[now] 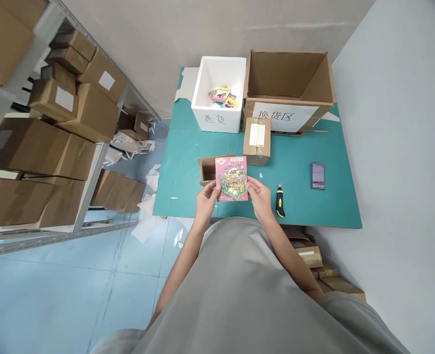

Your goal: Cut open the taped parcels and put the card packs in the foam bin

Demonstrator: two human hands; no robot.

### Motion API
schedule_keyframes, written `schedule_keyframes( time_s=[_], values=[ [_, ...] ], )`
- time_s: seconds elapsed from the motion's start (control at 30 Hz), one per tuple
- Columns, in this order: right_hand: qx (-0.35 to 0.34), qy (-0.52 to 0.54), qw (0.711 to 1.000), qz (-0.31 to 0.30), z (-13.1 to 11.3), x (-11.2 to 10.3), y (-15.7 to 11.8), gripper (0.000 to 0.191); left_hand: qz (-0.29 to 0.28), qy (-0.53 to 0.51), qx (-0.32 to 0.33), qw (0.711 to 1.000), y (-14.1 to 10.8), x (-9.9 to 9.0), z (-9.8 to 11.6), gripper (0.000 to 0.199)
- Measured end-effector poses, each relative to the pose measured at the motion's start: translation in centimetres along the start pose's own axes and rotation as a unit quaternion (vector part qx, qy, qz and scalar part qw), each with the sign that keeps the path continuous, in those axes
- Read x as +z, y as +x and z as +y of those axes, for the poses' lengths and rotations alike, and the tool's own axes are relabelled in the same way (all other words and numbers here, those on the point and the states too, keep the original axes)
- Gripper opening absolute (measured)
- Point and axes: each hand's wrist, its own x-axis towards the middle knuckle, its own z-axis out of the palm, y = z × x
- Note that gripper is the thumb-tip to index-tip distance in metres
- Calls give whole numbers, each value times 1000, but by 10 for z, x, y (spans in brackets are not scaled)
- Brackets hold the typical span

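A pink picture book [233, 180] with a green illustrated cover is held up between my two hands. My left hand [205, 200] pinches its lower left edge, thumb on the cover. On the opposite edge, my right hand [260, 197] grips the lower right side the same way. Just behind the book stands an open small cardboard box [207, 167], partly hidden by it. A taped cardboard box [257, 142] with a white label sits beyond, to the right. Close to my right hand lies a black and yellow utility knife [280, 200], its tip pointing away from me.
On the green table [335, 206], a white foam bin [217, 120] holds several small books [223, 96]. Beside it stands a large open carton [291, 88] with a handwritten sign. A phone [317, 176] lies at the right. Shelves [92, 182] of boxes line the left.
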Motion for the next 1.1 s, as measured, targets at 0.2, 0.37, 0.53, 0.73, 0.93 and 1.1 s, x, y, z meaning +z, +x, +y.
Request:
schedule_keyframes(
  time_s=[0.2,0.37,0.53,0.73,0.93,1.1],
  values=[
    [-37,-66,997,5,3,7,-2,58,30,-57,-16,998,-4,2,1,44],
    [-14,-68,995,-78,3,23,-17,61,7,-26,51,998,-23,15,5,39],
    [-36,-61,996,-62,-4,23,-14,49,-45,64,139,987,-33,18,13,28],
    [-2,11,998,-59,-8,14,-9,50,3,-21,21,1000,-5,-9,-7,57],
    [13,-19,997,-71,6,11,-4,60,-53,-150,-104,982,-4,-13,-20,58],
    [-58,-101,993,-30,13,8,-2,63,27,-122,-60,990,-8,-7,-16,56]
  ],
)
